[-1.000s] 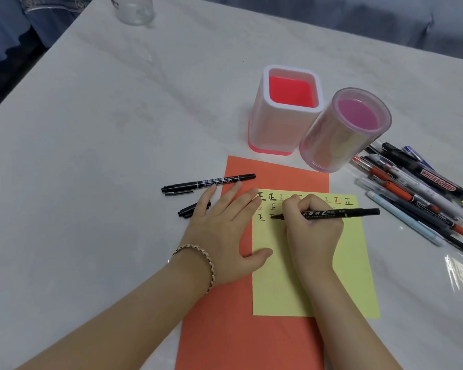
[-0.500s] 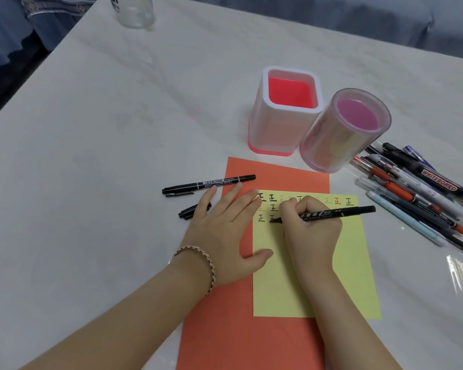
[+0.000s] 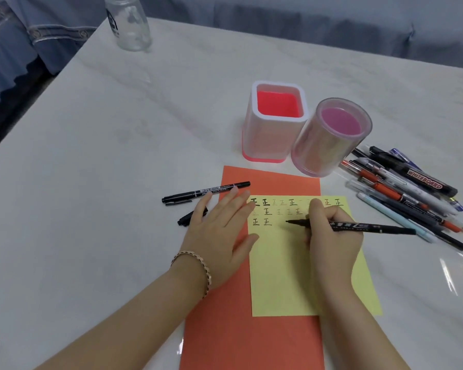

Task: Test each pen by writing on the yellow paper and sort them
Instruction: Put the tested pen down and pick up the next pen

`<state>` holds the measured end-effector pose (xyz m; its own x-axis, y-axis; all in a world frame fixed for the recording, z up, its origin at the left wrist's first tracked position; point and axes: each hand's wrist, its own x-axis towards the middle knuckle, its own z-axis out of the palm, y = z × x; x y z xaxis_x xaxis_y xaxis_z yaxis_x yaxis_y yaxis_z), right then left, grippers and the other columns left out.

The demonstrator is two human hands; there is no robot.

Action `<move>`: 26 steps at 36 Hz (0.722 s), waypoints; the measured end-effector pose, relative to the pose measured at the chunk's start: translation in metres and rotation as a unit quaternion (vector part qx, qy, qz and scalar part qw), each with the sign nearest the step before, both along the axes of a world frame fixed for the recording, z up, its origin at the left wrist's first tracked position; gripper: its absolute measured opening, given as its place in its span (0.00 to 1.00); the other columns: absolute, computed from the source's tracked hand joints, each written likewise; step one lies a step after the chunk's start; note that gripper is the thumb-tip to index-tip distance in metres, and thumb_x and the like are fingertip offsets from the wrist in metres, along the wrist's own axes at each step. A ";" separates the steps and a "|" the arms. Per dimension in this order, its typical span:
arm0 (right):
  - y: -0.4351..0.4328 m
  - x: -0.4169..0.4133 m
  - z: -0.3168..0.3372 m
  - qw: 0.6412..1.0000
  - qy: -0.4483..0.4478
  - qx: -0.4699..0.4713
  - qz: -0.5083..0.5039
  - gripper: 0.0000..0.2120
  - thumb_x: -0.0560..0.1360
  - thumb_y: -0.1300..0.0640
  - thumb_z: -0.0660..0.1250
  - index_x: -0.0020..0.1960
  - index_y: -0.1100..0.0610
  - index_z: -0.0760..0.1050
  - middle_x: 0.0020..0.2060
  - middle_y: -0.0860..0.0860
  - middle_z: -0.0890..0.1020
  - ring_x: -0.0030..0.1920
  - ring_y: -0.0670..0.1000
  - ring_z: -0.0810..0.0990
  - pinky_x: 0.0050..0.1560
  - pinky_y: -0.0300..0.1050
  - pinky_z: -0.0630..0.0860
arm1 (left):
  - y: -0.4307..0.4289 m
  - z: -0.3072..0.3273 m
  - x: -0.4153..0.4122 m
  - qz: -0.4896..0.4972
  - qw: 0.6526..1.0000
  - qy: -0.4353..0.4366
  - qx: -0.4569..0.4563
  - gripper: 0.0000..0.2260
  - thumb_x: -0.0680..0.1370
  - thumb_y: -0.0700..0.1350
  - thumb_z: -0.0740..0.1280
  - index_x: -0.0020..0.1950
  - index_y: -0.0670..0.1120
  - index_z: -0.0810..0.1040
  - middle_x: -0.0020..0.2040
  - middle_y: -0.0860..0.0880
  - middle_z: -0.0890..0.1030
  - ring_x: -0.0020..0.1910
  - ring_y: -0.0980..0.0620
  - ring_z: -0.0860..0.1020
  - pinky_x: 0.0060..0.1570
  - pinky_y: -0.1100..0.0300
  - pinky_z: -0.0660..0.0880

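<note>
- While the test of one pen was under way, a capped black marker (image 3: 206, 192) lay on the table (image 3: 91, 156) at the far left of the work, its tip end resting on the orange sheet (image 3: 251, 329); a loose black cap (image 3: 191, 217) sat just below it, partly under the left hand.
- The left hand (image 3: 219, 236) lay flat with fingers spread and grasping nothing, pressing the orange sheet and the left edge of the yellow paper (image 3: 292, 276).
- On that paper, two rows of marks were filled and a third held only two.
- The right hand (image 3: 332, 236) was clenched in a writing grip on a black pen (image 3: 358, 227), tip just over or on the blank spot right of those two marks; contact could not be told.
- Behind stood a square red holder (image 3: 275, 124) and a round pink holder (image 3: 332, 137), both apparently empty.
- A pile of pens (image 3: 412, 193) lay at far right, seemingly untested.
- The next move likely called for writing the mark, capping the pen, then sorting it.
</note>
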<state>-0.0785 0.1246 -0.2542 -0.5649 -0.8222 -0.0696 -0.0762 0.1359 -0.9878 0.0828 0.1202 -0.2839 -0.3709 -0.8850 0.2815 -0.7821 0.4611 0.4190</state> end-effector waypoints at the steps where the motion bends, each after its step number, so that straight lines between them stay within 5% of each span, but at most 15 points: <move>1: 0.004 -0.004 0.002 1.000 -0.006 0.009 0.010 0.18 0.75 0.59 0.64 0.28 0.57 0.65 0.17 0.46 0.68 0.21 0.44 0.64 0.24 0.34 0.63 | 0.000 0.000 0.001 0.010 1.000 0.007 -0.026 0.18 0.75 0.48 0.58 0.63 0.44 0.72 0.65 0.47 0.74 0.67 0.52 0.65 0.68 0.49 0.53; 5: 0.020 -0.018 0.010 0.998 0.002 0.047 0.037 0.17 0.75 0.57 0.65 0.29 0.57 0.66 0.16 0.45 0.68 0.19 0.42 0.64 0.22 0.31 0.62 | 0.002 0.004 0.012 0.103 0.991 -0.004 -0.083 0.18 0.68 0.37 0.62 0.58 0.42 0.75 0.58 0.43 0.78 0.56 0.49 0.70 0.56 0.52 0.64; 10: 0.037 -0.029 0.015 0.996 0.005 0.076 0.052 0.18 0.75 0.58 0.66 0.29 0.57 0.66 0.17 0.44 0.67 0.20 0.42 0.64 0.22 0.30 0.61 | 0.006 0.014 0.034 0.215 0.973 -0.066 -0.045 0.17 0.68 0.47 0.56 0.45 0.39 0.79 0.42 0.41 0.78 0.40 0.41 0.72 0.33 0.51 0.72; 15: 0.047 -0.033 0.021 0.994 -0.011 0.075 0.073 0.16 0.74 0.59 0.68 0.30 0.61 0.68 0.18 0.45 0.68 0.20 0.41 0.65 0.23 0.30 0.61 | 0.006 0.019 0.048 0.183 0.977 -0.112 -0.010 0.15 0.71 0.49 0.56 0.35 0.42 0.77 0.34 0.45 0.77 0.32 0.42 0.75 0.29 0.55 0.69; 20: 0.051 -0.031 0.033 0.988 -0.056 0.043 0.136 0.13 0.74 0.53 0.67 0.35 0.61 0.76 0.25 0.51 0.80 0.26 0.46 0.75 0.31 0.34 0.71 | 0.015 0.043 0.034 0.150 0.978 0.090 0.117 0.06 0.76 0.44 0.64 0.41 0.54 0.72 0.40 0.57 0.76 0.41 0.54 0.74 0.39 0.66 0.66; 23: 0.054 -0.026 0.040 0.968 -0.166 0.038 0.185 0.30 0.63 0.30 0.66 0.42 0.57 0.83 0.38 0.58 0.85 0.39 0.52 0.83 0.38 0.38 0.78 | 0.024 0.057 0.020 0.112 0.969 0.168 0.144 0.11 0.75 0.43 0.67 0.41 0.58 0.70 0.41 0.62 0.76 0.40 0.67 0.73 0.38 0.74 0.66; 26: 0.054 -0.023 0.047 0.952 -0.204 0.021 0.229 0.36 0.55 0.24 0.66 0.47 0.52 0.84 0.42 0.60 0.85 0.44 0.55 0.84 0.41 0.39 0.78 | 0.028 0.066 0.009 0.096 0.959 0.223 0.145 0.11 0.73 0.41 0.69 0.41 0.57 0.72 0.39 0.60 0.78 0.43 0.66 0.74 0.38 0.76 0.66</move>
<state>-0.1010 0.1785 -0.2071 -0.0672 -0.9672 -0.2450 0.2521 0.2211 -0.9421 0.0914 0.1486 -0.2177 -0.0933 -0.9900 0.1057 -0.5543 0.1398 0.8205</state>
